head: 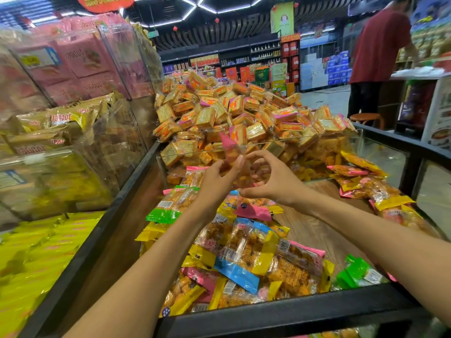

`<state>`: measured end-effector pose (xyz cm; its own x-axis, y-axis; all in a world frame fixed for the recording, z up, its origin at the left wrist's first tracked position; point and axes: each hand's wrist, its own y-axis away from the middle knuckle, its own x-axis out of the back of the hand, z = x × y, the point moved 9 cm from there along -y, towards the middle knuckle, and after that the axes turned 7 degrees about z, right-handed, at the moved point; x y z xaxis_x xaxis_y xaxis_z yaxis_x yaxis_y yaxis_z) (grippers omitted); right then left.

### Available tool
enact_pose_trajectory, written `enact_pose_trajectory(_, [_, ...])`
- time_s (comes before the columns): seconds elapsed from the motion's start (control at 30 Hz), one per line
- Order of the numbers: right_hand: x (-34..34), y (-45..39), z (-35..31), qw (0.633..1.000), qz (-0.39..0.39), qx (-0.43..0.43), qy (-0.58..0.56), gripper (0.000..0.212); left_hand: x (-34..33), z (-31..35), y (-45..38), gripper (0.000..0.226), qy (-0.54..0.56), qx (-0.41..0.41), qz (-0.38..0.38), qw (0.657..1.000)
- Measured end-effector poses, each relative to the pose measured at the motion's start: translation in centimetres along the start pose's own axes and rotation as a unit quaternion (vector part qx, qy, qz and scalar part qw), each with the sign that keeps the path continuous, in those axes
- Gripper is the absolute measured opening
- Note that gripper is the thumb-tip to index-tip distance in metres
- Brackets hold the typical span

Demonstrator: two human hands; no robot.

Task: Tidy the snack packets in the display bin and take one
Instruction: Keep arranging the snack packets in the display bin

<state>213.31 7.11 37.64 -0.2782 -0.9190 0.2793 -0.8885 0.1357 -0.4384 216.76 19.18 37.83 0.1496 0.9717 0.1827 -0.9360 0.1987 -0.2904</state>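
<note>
Both hands are up over the display bin [292, 311], holding one snack packet [238, 164] between them. The packet is see-through with pink ends and orange snack inside. It looks blurry, so it may be moving. The left hand [220, 178] grips its left side with curled fingers. The right hand [273, 181] curls round its right side, with the thumb under the bottom end. To do this step well, I think the hands should hold the packet softly, so the snack inside does not break, and lift it clear of the glass wall [380, 147] at the back before taking it or laying it flat. Counting: two hands, one packet held up. Down in the bin lie too many loose packets [246, 252] to count, with yellow, blue, pink and green ends. They sit in a heap on the left and a smaller bunch on the right, with bare wood floor [314, 230] between. Behind the glass is a big pile of square packs [234, 113], far too many to count.
</note>
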Motion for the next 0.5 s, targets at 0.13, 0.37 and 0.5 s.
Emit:
enact_pose_trajectory(0.13, [-0.5,0.2,-0.8,0.999,-0.023,0.022,0.004,0.054,0.6,-0.7,-0.3,0.035,0.03,0.027,0.015,0.999])
enact_pose_trajectory(0.37, [2.7,-1.1,0.5,0.994,0.075,-0.028,-0.08,0.037,0.3,-0.7,-0.3,0.01,0.086,0.06,-0.015,0.994])
enact_pose_trajectory(0.5, [1.6,-1.1,2.3,0.989,0.03,-0.109,-0.096,0.041,0.0,-0.7,-0.2,0.012,0.108,0.071,-0.037,0.991])
